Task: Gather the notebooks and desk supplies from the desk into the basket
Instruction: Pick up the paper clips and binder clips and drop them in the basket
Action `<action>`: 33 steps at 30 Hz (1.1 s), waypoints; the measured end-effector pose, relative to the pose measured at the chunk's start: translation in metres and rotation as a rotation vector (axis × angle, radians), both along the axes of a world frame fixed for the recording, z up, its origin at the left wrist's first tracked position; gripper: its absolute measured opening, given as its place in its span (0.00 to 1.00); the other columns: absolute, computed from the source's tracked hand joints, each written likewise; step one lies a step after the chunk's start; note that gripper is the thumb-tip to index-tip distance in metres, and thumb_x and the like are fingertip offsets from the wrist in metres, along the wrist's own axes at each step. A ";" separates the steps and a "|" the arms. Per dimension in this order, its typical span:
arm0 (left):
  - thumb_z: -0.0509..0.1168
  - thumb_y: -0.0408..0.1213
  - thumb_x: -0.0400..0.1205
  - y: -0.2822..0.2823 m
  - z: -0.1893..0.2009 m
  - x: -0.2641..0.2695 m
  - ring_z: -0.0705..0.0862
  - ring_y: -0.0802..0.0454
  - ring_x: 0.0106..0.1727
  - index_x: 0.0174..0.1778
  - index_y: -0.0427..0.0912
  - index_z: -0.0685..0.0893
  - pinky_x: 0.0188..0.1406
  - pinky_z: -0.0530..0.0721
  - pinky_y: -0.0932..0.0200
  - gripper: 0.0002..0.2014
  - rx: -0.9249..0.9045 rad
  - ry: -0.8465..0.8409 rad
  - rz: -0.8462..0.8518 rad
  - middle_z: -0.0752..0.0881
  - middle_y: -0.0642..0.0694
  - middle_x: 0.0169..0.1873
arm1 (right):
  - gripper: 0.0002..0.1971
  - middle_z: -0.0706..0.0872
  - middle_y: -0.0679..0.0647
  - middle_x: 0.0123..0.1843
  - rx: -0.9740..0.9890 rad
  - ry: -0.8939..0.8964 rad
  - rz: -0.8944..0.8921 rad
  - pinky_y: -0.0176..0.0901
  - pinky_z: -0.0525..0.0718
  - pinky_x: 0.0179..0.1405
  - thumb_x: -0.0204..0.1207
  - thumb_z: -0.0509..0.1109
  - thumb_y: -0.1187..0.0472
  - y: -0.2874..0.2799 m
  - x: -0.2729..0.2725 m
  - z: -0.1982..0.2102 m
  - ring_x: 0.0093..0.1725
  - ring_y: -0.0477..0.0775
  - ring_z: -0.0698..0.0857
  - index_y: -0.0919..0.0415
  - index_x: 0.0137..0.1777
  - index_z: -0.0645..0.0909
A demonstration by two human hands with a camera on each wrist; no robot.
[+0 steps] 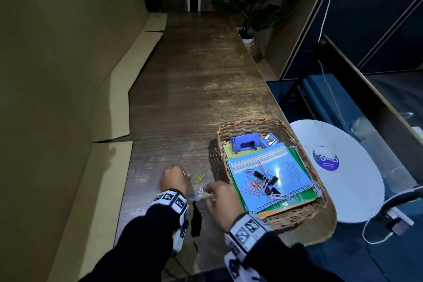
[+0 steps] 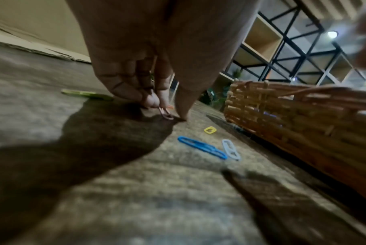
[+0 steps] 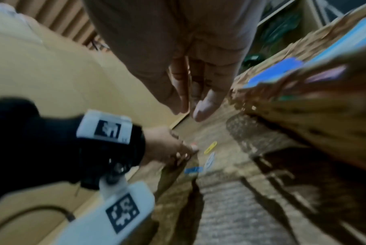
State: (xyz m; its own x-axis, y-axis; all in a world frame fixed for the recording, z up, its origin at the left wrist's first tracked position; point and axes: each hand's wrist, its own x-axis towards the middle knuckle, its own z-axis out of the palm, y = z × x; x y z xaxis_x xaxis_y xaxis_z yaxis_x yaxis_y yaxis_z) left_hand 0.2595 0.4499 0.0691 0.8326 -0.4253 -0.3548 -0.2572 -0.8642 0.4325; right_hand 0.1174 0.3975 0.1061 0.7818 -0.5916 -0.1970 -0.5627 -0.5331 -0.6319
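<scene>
My left hand (image 1: 180,175) is down on the wooden desk (image 1: 194,89) and pinches a pink paper clip (image 2: 166,113) that still touches the wood. A yellow clip (image 1: 200,178), a white clip (image 1: 201,190) and a blue clip (image 1: 191,196) lie between my two hands. A green clip (image 2: 86,94) lies past the left hand. My right hand (image 1: 209,192) hovers just left of the wicker basket (image 1: 249,122), its fingers (image 3: 207,102) relaxed and holding nothing. In the basket sit spiral notebooks (image 1: 270,176), a blue hole punch (image 1: 245,143), black binder clips and several paper clips.
Cardboard sheets (image 1: 109,107) line the desk's left side. The basket stands at the desk's right edge, beside a white round stool (image 1: 338,167). A potted plant (image 1: 249,18) stands past the far right corner. Cables hang at the right.
</scene>
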 end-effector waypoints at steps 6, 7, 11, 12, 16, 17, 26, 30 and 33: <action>0.64 0.31 0.77 0.009 -0.009 0.000 0.85 0.34 0.57 0.52 0.34 0.86 0.56 0.82 0.49 0.11 0.058 -0.012 -0.080 0.84 0.32 0.55 | 0.17 0.78 0.59 0.66 -0.153 0.236 0.231 0.49 0.79 0.62 0.76 0.62 0.69 -0.002 0.042 -0.027 0.65 0.62 0.79 0.61 0.63 0.82; 0.64 0.29 0.77 0.012 -0.009 -0.001 0.84 0.35 0.57 0.52 0.34 0.86 0.56 0.82 0.49 0.10 0.066 -0.020 -0.093 0.83 0.33 0.56 | 0.17 0.77 0.59 0.67 -0.177 0.270 0.262 0.49 0.78 0.63 0.76 0.61 0.70 -0.001 0.043 -0.030 0.66 0.61 0.77 0.63 0.63 0.82; 0.62 0.25 0.78 0.026 -0.010 -0.006 0.83 0.37 0.59 0.58 0.37 0.81 0.57 0.81 0.52 0.13 0.095 -0.064 -0.151 0.82 0.37 0.57 | 0.15 0.78 0.59 0.64 -0.229 0.337 0.271 0.50 0.78 0.60 0.78 0.60 0.69 -0.004 0.036 -0.040 0.66 0.60 0.76 0.65 0.60 0.82; 0.61 0.25 0.79 0.029 -0.009 -0.007 0.83 0.38 0.58 0.58 0.38 0.80 0.57 0.81 0.52 0.13 0.090 -0.067 -0.155 0.82 0.37 0.56 | 0.14 0.78 0.59 0.63 -0.231 0.347 0.254 0.50 0.79 0.59 0.77 0.60 0.69 -0.006 0.034 -0.039 0.64 0.60 0.79 0.65 0.60 0.82; 0.60 0.22 0.79 0.034 -0.007 -0.006 0.85 0.41 0.56 0.57 0.37 0.83 0.55 0.82 0.54 0.14 0.110 -0.063 -0.185 0.85 0.38 0.54 | 0.15 0.82 0.61 0.61 -0.220 0.412 0.187 0.51 0.82 0.58 0.78 0.59 0.72 -0.011 0.036 -0.032 0.60 0.62 0.84 0.65 0.61 0.81; 0.61 0.22 0.79 0.034 -0.006 -0.006 0.85 0.41 0.56 0.57 0.37 0.83 0.56 0.82 0.55 0.14 0.120 -0.058 -0.199 0.85 0.38 0.55 | 0.15 0.82 0.62 0.62 -0.221 0.421 0.176 0.51 0.82 0.58 0.78 0.58 0.72 -0.011 0.036 -0.031 0.60 0.62 0.84 0.66 0.60 0.81; 0.58 0.31 0.81 0.040 -0.003 -0.015 0.81 0.43 0.61 0.60 0.43 0.76 0.56 0.82 0.49 0.12 0.185 -0.129 -0.302 0.83 0.42 0.59 | 0.15 0.80 0.64 0.64 -0.207 0.429 0.175 0.50 0.80 0.61 0.78 0.59 0.66 0.002 0.034 -0.019 0.63 0.63 0.81 0.69 0.62 0.77; 0.62 0.34 0.82 0.050 0.005 -0.022 0.86 0.48 0.48 0.51 0.47 0.78 0.49 0.86 0.55 0.05 0.035 -0.095 -0.226 0.87 0.47 0.49 | 0.13 0.85 0.66 0.59 -0.171 0.408 0.181 0.53 0.82 0.56 0.79 0.57 0.68 0.003 0.027 -0.006 0.60 0.67 0.83 0.65 0.60 0.78; 0.64 0.32 0.81 0.059 0.011 -0.022 0.84 0.53 0.46 0.47 0.46 0.83 0.47 0.83 0.62 0.05 -0.083 -0.013 -0.120 0.87 0.47 0.46 | 0.17 0.85 0.62 0.62 -0.131 0.254 0.131 0.51 0.81 0.60 0.79 0.60 0.67 0.002 0.015 0.004 0.62 0.64 0.83 0.58 0.66 0.79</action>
